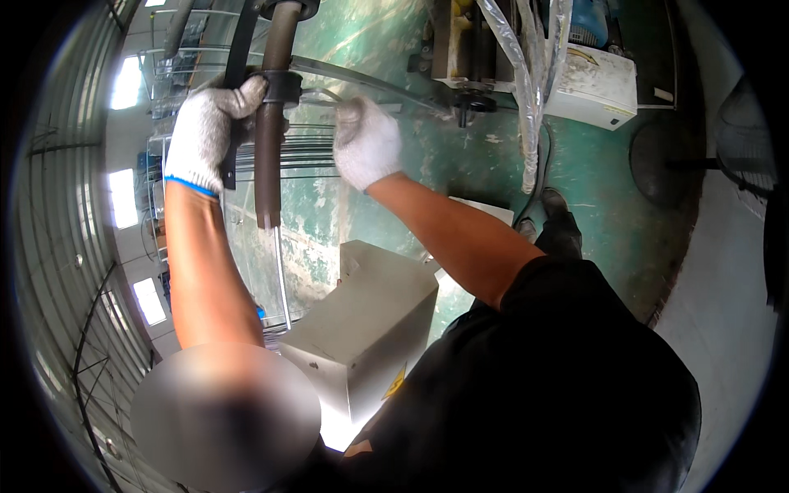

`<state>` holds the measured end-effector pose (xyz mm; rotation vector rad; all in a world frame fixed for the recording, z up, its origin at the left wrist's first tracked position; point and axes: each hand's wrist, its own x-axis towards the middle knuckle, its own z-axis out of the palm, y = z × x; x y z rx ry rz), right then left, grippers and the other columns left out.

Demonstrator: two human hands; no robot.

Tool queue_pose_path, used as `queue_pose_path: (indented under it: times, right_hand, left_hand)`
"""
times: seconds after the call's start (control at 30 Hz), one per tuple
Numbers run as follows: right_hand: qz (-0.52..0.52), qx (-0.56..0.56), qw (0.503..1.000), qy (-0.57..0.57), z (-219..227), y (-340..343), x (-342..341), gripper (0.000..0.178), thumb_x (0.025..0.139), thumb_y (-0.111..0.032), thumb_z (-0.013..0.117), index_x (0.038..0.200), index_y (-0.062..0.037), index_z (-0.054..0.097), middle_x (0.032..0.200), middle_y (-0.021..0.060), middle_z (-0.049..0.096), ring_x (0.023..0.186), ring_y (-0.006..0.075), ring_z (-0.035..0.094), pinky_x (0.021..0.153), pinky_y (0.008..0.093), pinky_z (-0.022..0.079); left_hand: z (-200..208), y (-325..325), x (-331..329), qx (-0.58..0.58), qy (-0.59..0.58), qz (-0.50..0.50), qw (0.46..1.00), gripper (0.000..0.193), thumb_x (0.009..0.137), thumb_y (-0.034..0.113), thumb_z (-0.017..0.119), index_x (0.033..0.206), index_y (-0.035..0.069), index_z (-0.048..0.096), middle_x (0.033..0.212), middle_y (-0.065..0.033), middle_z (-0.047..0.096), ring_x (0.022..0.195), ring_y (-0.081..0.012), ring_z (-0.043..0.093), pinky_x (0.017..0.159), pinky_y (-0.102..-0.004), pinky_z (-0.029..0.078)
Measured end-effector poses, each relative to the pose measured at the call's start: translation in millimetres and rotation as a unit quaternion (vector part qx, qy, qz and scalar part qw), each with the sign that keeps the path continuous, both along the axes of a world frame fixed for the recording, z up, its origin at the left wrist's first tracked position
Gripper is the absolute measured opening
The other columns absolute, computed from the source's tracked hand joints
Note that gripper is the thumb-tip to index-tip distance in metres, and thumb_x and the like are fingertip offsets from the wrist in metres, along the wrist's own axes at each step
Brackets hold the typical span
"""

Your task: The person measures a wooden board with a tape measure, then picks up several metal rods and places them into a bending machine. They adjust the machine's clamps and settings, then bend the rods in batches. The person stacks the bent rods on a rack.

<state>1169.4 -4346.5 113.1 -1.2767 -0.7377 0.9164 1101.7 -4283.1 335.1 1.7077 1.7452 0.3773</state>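
Note:
My left hand, in a white knitted glove with a blue cuff edge, is closed around a black collar on a brown shaft. The thumb presses at the collar's side, while its other fingers are partly hidden behind the shaft and a flat black bar. To the right, my right hand, gloved in white too, is closed in a fist. A thin bent metal rod runs from beside the collar to this fist. Its gripped end is hidden, so its exact kind cannot be made out.
Below the shaft stands a grey metal box. Long thin rods lie beyond the shaft. Machinery with a white housing and foil-wrapped hoses occupies the upper right. A fan stands at the far right on the worn green floor.

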Motion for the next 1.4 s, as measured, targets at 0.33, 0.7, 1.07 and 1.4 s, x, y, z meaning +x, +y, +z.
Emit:
queue_pose_path:
  times: [0.33, 0.7, 1.07, 1.4]
  right_hand:
    - [0.072, 0.102, 0.992, -0.023, 15, -8, 26, 0.032, 0.111, -0.028, 0.062, 0.128, -0.0017, 0.069, 0.107, 0.0248, 0.076, 0.095, 0.0397, 0.076, 0.087, 0.0436, 0.060]
    - [-0.004, 0.274, 0.952, -0.135, 31, 26, 42, 0.022, 0.109, -0.019, 0.064, 0.110, 0.0014, 0.072, 0.094, 0.0216, 0.075, 0.079, 0.0377, 0.076, 0.071, 0.0429, 0.059]
    - [0.002, 0.311, 0.941, -0.134, 18, 28, 35, 0.038, 0.114, -0.035, 0.061, 0.098, -0.0014, 0.069, 0.075, 0.0123, 0.065, 0.067, 0.0227, 0.062, 0.065, 0.0397, 0.052]
    - [0.075, 0.035, 0.937, -0.340, -132, -77, 99, 0.057, 0.115, -0.046, 0.056, 0.133, 0.0054, 0.072, 0.127, 0.0306, 0.075, 0.111, 0.0427, 0.074, 0.097, 0.0463, 0.059]
  left_hand:
    - [0, -7, 7, -0.041, -0.122, 0.012, 0.992, 0.040, 0.100, 0.022, 0.082, 0.126, -0.005, 0.069, 0.092, -0.0114, 0.075, 0.068, -0.0242, 0.073, 0.063, -0.0395, 0.065]
    - [-1, -3, -1, -0.016, -0.045, -0.015, 0.999, 0.030, 0.096, 0.023, 0.082, 0.115, 0.000, 0.079, 0.094, -0.0087, 0.079, 0.081, -0.0191, 0.071, 0.071, -0.0378, 0.058]
    - [18, -50, 5, 0.073, 0.180, 0.023, 0.981, 0.057, 0.092, 0.043, 0.082, 0.127, -0.002, 0.077, 0.110, -0.0221, 0.080, 0.102, -0.0326, 0.077, 0.095, -0.0427, 0.059]
    - [59, -367, -150, 0.288, 0.079, 0.238, 0.924, 0.055, 0.098, 0.042, 0.081, 0.131, -0.002, 0.076, 0.118, -0.0185, 0.081, 0.107, -0.0287, 0.078, 0.096, -0.0402, 0.061]
